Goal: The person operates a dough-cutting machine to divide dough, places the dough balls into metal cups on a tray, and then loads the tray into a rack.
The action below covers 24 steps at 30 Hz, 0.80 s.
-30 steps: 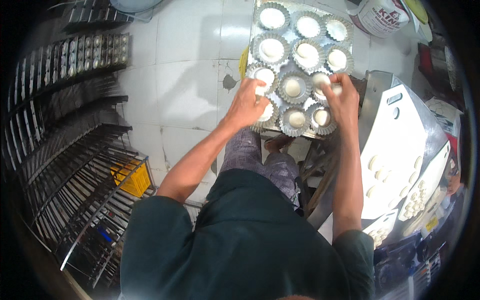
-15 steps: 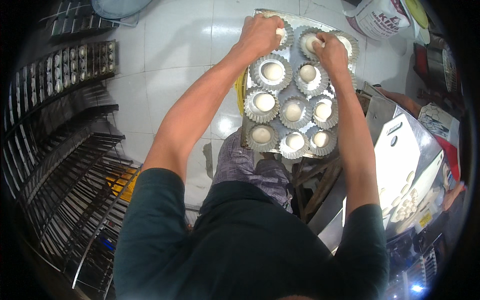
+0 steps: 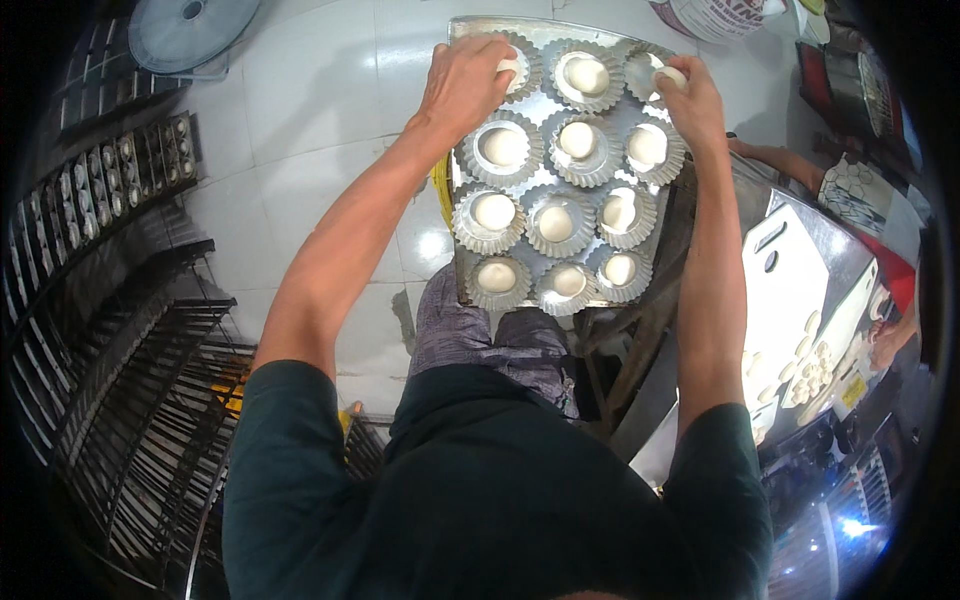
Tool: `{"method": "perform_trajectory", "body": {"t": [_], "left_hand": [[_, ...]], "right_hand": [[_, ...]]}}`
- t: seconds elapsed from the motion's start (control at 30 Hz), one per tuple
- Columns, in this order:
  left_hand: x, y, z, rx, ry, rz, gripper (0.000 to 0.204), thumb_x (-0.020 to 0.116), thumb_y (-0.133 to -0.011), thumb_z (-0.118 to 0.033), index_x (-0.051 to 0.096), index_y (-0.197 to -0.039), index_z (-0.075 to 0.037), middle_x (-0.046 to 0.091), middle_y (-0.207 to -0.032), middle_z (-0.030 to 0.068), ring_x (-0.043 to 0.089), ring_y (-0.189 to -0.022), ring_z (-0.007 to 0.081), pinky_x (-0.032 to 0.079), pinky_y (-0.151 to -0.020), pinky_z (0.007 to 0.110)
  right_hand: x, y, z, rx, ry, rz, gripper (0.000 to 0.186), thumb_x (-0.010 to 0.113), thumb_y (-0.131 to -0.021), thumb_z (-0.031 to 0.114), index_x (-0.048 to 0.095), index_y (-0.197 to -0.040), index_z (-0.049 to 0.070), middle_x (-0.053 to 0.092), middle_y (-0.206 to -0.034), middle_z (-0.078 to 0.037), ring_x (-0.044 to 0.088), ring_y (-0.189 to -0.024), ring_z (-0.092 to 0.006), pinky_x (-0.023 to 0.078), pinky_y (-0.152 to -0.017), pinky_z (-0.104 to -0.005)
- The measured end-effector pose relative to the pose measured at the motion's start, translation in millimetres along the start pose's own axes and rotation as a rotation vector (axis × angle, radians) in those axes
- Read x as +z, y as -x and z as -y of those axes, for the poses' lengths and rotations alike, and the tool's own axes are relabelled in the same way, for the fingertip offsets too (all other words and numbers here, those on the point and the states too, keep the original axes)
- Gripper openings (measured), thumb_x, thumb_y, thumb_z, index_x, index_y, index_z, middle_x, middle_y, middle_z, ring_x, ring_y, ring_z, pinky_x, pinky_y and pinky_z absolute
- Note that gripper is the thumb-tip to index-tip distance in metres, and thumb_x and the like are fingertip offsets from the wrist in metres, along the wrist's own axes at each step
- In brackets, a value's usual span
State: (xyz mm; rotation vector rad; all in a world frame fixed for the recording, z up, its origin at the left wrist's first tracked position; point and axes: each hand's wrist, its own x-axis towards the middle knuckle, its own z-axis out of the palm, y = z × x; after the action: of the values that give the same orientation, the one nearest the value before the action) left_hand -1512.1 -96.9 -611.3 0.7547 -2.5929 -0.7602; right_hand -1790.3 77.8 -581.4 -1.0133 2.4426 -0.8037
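Note:
A metal tray [image 3: 541, 108] in front of me bears several fluted tins, most with a pale round of dough inside. My left hand [image 3: 462, 85] is closed at the far left tin, its fingertips on a dough ball [image 3: 511, 70] there. Over the far right fluted tin [image 3: 640, 76], my right hand [image 3: 697, 105] pinches another dough ball [image 3: 671, 79] between thumb and fingers. Between the hands, the far middle tin holds a dough round [image 3: 586, 76] that sits partly over a white layer. The left fingertips are partly hidden behind the hand.
Metal racks [image 3: 130, 330] with stacked trays line the left. On the right, a steel table carries a white cutting board [image 3: 785, 262] and small dough pieces [image 3: 812, 375]. Another person's hand [image 3: 888, 343] is beside them. A white sack [image 3: 715, 15] and a round lid [image 3: 190, 25] are at the back.
My right hand has moved right, from the far middle tin to the far right one, with a dough ball in its fingers. My left hand stays at the far left tin. The view has shifted.

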Motion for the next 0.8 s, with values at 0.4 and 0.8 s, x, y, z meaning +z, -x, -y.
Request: {"method": "perform_trajectory", "body": {"t": [0.4, 0.8], "left_hand": [[-5.8, 20.9, 0.5, 0.058, -0.145, -0.147, 0.042, 0.076, -0.086, -0.027, 0.065, -0.124, -0.015, 0.06, -0.132, 0.0068, 0.053, -0.122, 0.0297, 0.037, -0.1, 0.043], [8.5, 251.6, -63.8, -0.843, 0.469, -0.093, 0.036, 0.054, -0.105, -0.027, 0.059, -0.126, 0.001, 0.062, -0.117, 0.0175, 0.059, -0.108, 0.0292, 0.046, -0.096, 0.041]], "right_hand": [[31.4, 7.3, -7.1, -0.196, 0.465, -0.214, 0.034, 0.074, -0.087, 0.026, 0.071, -0.12, 0.016, 0.065, -0.123, -0.01, 0.055, -0.118, -0.0335, 0.039, -0.099, -0.052], [7.7, 177.3, -11.5, 0.028, 0.194, -0.248, 0.054, 0.052, -0.104, 0.033, 0.05, -0.139, -0.008, 0.053, -0.139, -0.029, 0.049, -0.13, -0.0447, 0.036, -0.111, -0.0504]]}}
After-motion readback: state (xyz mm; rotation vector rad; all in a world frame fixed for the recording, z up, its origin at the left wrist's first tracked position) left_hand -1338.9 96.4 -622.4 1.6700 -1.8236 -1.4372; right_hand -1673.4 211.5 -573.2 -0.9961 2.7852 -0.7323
